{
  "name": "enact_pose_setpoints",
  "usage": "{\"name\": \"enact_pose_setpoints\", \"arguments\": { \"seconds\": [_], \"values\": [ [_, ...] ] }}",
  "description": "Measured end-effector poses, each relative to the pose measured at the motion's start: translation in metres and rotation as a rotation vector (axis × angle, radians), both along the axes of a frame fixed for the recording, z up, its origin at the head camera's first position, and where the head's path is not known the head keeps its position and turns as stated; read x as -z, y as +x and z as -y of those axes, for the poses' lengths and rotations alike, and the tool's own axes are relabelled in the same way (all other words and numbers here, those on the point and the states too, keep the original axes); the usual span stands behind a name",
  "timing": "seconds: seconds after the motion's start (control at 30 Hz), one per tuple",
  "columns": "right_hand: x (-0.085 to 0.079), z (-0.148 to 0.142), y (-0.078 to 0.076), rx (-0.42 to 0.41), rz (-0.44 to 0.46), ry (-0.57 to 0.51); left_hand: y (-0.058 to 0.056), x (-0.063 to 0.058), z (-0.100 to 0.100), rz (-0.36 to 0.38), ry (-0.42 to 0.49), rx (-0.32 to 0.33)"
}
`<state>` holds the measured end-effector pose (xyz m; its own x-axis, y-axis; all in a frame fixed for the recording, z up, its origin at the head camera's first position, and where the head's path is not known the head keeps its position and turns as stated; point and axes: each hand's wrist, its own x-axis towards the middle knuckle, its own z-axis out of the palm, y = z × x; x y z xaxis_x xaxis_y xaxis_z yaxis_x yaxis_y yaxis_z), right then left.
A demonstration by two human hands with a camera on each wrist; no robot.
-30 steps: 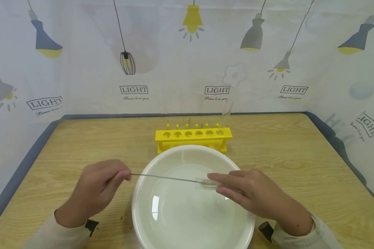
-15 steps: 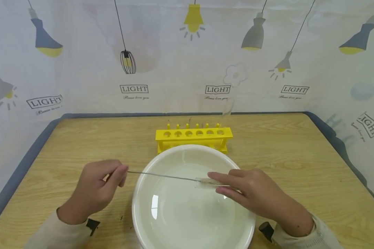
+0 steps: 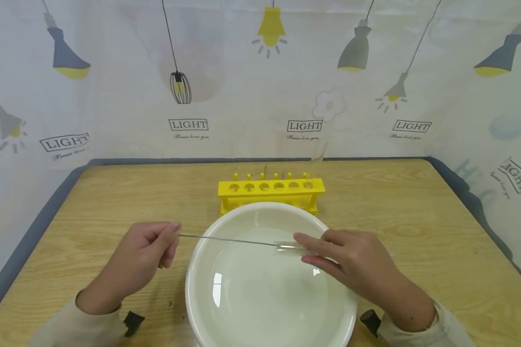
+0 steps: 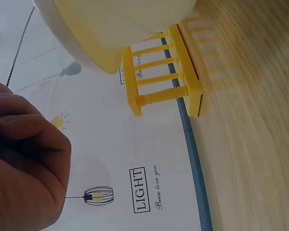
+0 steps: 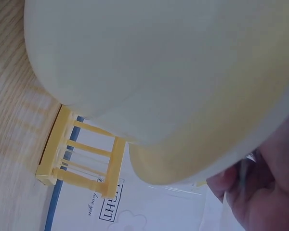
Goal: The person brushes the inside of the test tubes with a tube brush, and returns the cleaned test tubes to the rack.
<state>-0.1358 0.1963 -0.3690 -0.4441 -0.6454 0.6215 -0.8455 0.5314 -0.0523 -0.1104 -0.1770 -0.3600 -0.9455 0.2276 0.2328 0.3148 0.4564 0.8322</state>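
Over a white basin (image 3: 201, 270), my left hand (image 3: 141, 258) pinches the end of the thin wire handle of a test tube brush (image 3: 226, 239). Its twisted wire also shows in the left wrist view beyond the curled left hand (image 4: 29, 159). The brush's other end runs into the mouth of a clear glass test tube (image 3: 284, 248). My right hand (image 3: 356, 258) grips that tube between thumb and fingers and hides its closed end. Tube and brush lie nearly level above the basin. In the right wrist view, the right hand (image 5: 265, 187) is partly behind the basin rim.
Behind the basin stands a yellow test tube rack (image 3: 271, 187) with a row of holes and pegs. A second clear test tube (image 3: 318, 152) stands upright at its right end. A printed cloth (image 3: 243, 111) closes off the wooden table (image 3: 417, 217) at the back and sides.
My left hand has turned and risen slightly, its thumb now higher on the wire's end. The tube in my right hand has tipped up a little at the mouth.
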Motion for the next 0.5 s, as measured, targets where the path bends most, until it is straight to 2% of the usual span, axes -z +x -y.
{"name": "enact_pose_setpoints", "arguments": {
  "seconds": [0.13, 0.3, 0.4, 0.5],
  "values": [
    [-0.0015, 0.0005, 0.0023, 0.035, -0.04, 0.003, 0.0003, -0.0024, -0.0025, 0.11, 0.015, -0.002],
    [-0.0024, 0.0005, 0.0043, 0.074, -0.044, 0.016, 0.0001, -0.004, -0.0053, 0.263, 0.002, 0.007],
    [-0.0019, 0.0019, 0.0037, 0.061, -0.053, 0.004, -0.0001, -0.0042, -0.0055, 0.321, -0.007, 0.01],
    [-0.0009, 0.0037, 0.0028, 0.031, -0.077, -0.02, -0.0003, -0.0039, -0.0055, 0.346, 0.005, 0.004]
  ]
}}
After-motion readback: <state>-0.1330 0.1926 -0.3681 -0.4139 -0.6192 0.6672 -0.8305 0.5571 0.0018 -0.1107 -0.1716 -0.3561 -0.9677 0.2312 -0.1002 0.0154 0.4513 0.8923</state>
